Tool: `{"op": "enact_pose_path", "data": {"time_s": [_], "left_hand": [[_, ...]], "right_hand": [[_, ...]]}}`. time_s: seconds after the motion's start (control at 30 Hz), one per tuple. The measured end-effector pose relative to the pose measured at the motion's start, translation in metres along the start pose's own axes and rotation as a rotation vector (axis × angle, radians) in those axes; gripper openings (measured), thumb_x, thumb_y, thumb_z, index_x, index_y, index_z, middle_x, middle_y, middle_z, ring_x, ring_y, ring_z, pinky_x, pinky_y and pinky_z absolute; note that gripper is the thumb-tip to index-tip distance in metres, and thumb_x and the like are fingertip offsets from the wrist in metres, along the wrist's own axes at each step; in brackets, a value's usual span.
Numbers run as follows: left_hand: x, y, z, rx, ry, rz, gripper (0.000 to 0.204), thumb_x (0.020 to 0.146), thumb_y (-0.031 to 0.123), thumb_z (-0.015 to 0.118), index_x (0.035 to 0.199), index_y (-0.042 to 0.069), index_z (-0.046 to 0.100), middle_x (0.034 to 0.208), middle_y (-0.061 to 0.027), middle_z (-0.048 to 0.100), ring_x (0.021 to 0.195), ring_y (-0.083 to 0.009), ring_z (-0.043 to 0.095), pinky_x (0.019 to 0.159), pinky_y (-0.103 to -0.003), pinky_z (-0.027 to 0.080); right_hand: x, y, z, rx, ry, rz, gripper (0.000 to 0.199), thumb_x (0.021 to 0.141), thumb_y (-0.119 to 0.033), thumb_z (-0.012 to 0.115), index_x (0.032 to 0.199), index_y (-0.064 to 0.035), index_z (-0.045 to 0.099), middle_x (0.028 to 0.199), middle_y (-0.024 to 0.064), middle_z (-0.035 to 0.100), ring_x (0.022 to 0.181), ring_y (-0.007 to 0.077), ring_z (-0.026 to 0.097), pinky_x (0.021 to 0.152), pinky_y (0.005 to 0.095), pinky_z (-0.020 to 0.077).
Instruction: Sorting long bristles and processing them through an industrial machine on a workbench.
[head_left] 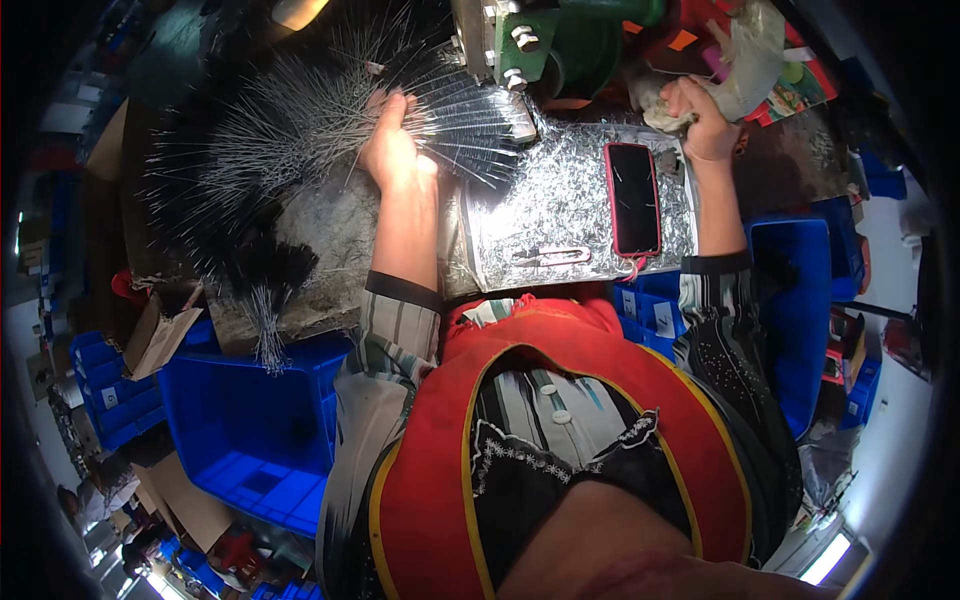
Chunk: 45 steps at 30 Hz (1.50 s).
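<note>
A wide, fanned-out heap of thin dark wires with silvery ends covers the far left of the bench. In its right part is my left hand, thumb up and fingers curled in among the wires; some fingertips are hidden. Just right of that hand, wires spread toward the foot of a green machine with bolts. Over on the right, my right hand is closed round a pale, crumpled wrapping; what lies inside it is hidden.
A phone in a red case and a small pink-and-silver cutter lie on the shiny, foil-like mat. A smaller wire bundle overhangs the bench's front edge. Blue bins stand at both sides. Colourful packets sit far right.
</note>
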<state>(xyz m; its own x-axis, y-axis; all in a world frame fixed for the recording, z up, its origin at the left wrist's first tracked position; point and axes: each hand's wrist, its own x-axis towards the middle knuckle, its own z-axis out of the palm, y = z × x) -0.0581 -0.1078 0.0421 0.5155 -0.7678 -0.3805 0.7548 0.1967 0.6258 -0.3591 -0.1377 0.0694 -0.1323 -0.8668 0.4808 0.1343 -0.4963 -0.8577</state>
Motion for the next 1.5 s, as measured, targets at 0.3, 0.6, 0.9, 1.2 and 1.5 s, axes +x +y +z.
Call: {"op": "enact_pose_path", "data": {"time_s": [0.3, 0.6, 0.9, 1.2, 1.5], "left_hand": [[0.002, -0.004, 0.003, -0.108, 0.036, 0.063, 0.020, 0.074, -0.009, 0.056, 0.094, -0.003, 0.055, 0.082, -0.0110, 0.059, 0.068, -0.0189, 0.057, 0.064, -0.031, 0.051], [-0.004, 0.003, 0.006, -0.064, 0.073, 0.054, 0.017, 0.075, -0.004, 0.059, 0.091, -0.006, 0.054, 0.080, -0.0123, 0.057, 0.066, -0.0210, 0.058, 0.060, -0.035, 0.053], [0.004, 0.012, -0.027, 0.271, -0.357, -0.067, 0.032, 0.072, 0.000, 0.063, 0.102, -0.003, 0.052, 0.085, -0.0130, 0.061, 0.070, -0.0191, 0.060, 0.061, -0.029, 0.051], [0.010, 0.002, -0.031, 0.091, -0.254, -0.040, 0.034, 0.071, -0.007, 0.059, 0.104, -0.006, 0.049, 0.087, -0.0146, 0.060, 0.071, -0.0191, 0.059, 0.064, -0.028, 0.050], [0.013, -0.002, -0.028, 0.099, -0.240, -0.022, 0.032, 0.073, -0.005, 0.058, 0.105, -0.005, 0.048, 0.086, -0.0149, 0.060, 0.070, -0.0199, 0.060, 0.063, -0.028, 0.051]], "right_hand": [[0.033, -0.072, 0.002, -0.113, -0.091, 0.397, 0.022, 0.071, -0.011, 0.059, 0.053, -0.0021, 0.050, 0.048, 0.0075, 0.047, 0.046, 0.0179, 0.049, 0.052, 0.0288, 0.0417], [-0.001, -0.003, 0.008, -0.056, 0.034, -0.060, 0.012, 0.070, -0.006, 0.059, 0.064, 0.0021, 0.052, 0.051, 0.0081, 0.049, 0.048, 0.0172, 0.050, 0.054, 0.0292, 0.0443], [0.010, -0.041, 0.012, -0.068, -0.025, 0.240, 0.027, 0.075, -0.008, 0.052, 0.049, -0.0036, 0.044, 0.049, 0.0073, 0.044, 0.051, 0.0176, 0.046, 0.060, 0.0301, 0.0414], [0.014, -0.041, 0.004, -0.072, -0.022, 0.261, 0.026, 0.074, -0.008, 0.054, 0.050, -0.0036, 0.046, 0.048, 0.0067, 0.045, 0.049, 0.0180, 0.047, 0.057, 0.0295, 0.0411], [0.026, -0.063, 0.003, -0.079, -0.065, 0.348, 0.023, 0.072, -0.008, 0.058, 0.052, -0.0024, 0.049, 0.048, 0.0074, 0.047, 0.048, 0.0182, 0.050, 0.051, 0.0283, 0.0412]]}}
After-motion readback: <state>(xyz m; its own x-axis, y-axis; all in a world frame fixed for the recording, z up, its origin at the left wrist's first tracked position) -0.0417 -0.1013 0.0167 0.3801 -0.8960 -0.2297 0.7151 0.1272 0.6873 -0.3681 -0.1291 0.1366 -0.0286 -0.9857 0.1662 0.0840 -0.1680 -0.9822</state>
